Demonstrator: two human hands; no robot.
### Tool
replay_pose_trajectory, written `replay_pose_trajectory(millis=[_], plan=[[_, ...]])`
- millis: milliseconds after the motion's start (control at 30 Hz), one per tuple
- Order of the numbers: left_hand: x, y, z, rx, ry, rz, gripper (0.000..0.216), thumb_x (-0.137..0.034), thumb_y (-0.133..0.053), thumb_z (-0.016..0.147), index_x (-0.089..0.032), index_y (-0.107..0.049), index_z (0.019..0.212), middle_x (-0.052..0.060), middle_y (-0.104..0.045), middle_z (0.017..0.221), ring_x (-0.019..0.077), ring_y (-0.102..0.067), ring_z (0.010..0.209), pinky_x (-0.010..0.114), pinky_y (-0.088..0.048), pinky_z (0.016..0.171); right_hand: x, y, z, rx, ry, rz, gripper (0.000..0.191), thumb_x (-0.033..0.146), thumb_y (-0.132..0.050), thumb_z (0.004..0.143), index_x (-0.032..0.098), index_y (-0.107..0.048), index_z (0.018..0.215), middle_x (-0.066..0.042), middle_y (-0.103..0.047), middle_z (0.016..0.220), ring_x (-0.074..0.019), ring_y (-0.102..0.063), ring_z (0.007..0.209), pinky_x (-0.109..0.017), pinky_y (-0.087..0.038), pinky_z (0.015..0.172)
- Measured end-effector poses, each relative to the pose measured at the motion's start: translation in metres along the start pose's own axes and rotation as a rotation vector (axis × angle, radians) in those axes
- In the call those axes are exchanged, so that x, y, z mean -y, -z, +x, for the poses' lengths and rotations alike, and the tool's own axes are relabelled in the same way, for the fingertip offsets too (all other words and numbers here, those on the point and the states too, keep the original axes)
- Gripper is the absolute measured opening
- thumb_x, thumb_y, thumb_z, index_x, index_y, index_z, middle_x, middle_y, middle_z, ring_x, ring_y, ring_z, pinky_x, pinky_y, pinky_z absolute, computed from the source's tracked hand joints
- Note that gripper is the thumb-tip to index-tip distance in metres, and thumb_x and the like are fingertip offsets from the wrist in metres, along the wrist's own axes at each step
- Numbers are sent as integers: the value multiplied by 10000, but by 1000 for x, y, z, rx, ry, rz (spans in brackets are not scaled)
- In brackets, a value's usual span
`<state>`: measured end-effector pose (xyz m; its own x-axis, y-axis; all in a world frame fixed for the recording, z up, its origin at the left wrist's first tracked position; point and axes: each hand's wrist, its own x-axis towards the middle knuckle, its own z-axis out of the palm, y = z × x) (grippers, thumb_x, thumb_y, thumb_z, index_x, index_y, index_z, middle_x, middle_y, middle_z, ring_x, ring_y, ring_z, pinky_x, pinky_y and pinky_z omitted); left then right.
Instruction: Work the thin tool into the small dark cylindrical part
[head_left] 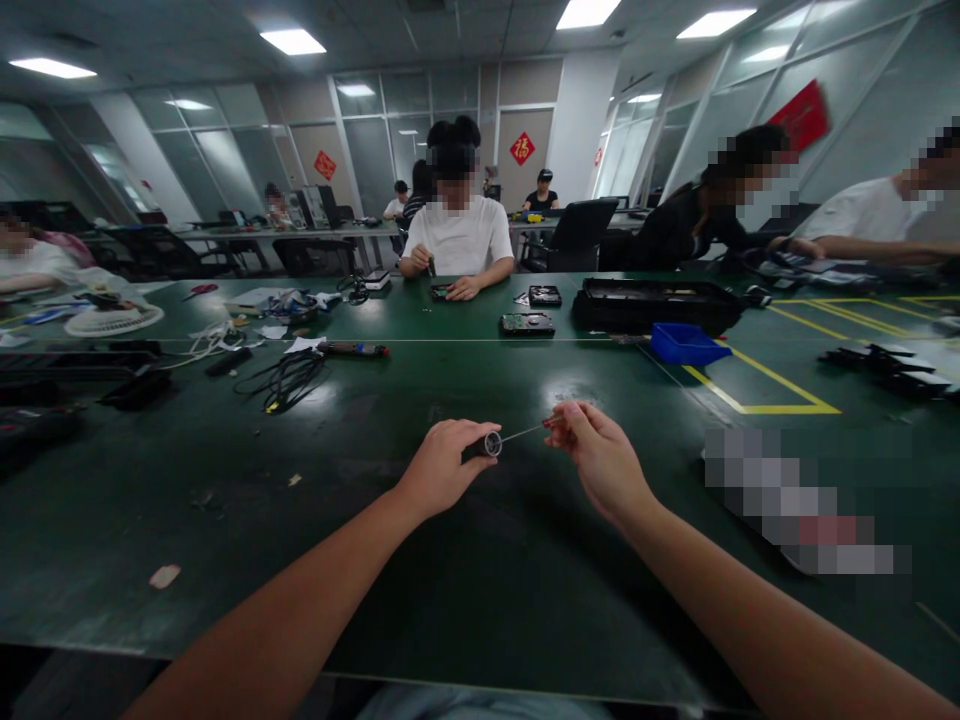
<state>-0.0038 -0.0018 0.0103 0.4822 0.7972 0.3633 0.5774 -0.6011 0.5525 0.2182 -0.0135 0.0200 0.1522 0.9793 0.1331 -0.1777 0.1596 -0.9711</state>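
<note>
My left hand [441, 468] is closed round a small dark cylinder [492, 444], whose round end with a silvery rim faces right. Most of its body is hidden behind the fingers. Between the fingertips of my right hand [604, 455] is a thin screwdriver [523, 433] with a slim metal shaft and a reddish handle part showing. The shaft points left and its tip meets the cylinder's open-looking end; whether it goes inside cannot be made out. Both hands are above the green table [450, 600].
Cables [289, 380] and a pen-like tool [352, 349] lie left. Farther back are a hard drive [527, 324], a black housing [656, 303] and a blue bin [686, 345]. A blurred-out object [795, 510] lies right of my arm. A person in white [459, 240] sits opposite.
</note>
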Motion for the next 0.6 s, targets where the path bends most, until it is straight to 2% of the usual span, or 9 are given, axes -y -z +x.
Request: replay_pose_trajectory(millis=[167, 367, 467, 600], plan=[[-2, -1, 1, 12, 14, 3, 448, -213, -727, 850, -283, -590, 1271, 15, -659, 1195, 215, -581, 1130, 417, -404, 1026, 1, 2, -3, 34, 130, -253, 289, 483, -549, 925, 209, -642, 936, -13, -620, 761, -172, -586, 724, -345, -477, 734], [-4, 0, 1, 14, 19, -6, 444, -208, -736, 843, -276, -599, 1259, 11, -663, 1192, 212, -583, 1124, 411, -402, 1017, 6, 1, -6, 33, 180, -338, 277, 458, -515, 944, 207, -632, 959, -19, -627, 772, -177, -598, 734, -339, -473, 722], [-4, 1, 1, 22, 33, -7, 431, -207, -735, 843, -279, -607, 1248, 8, -667, 1180, 212, -587, 1110, 415, -406, 1010, 13, 2, -8, 47, 187, -488, 310, 488, -536, 928, 207, -637, 843, -10, -620, 697, -164, -578, 662, -306, -443, 639], [-4, 1, 0, 19, 35, -8, 415, -218, -721, 853, -279, -611, 1249, 18, -668, 1172, 220, -587, 1106, 425, -408, 1022, 19, 5, -10, -16, 230, -712, 446, 543, -595, 871, 218, -508, 579, 22, -535, 517, -123, -454, 481, -276, -338, 506]])
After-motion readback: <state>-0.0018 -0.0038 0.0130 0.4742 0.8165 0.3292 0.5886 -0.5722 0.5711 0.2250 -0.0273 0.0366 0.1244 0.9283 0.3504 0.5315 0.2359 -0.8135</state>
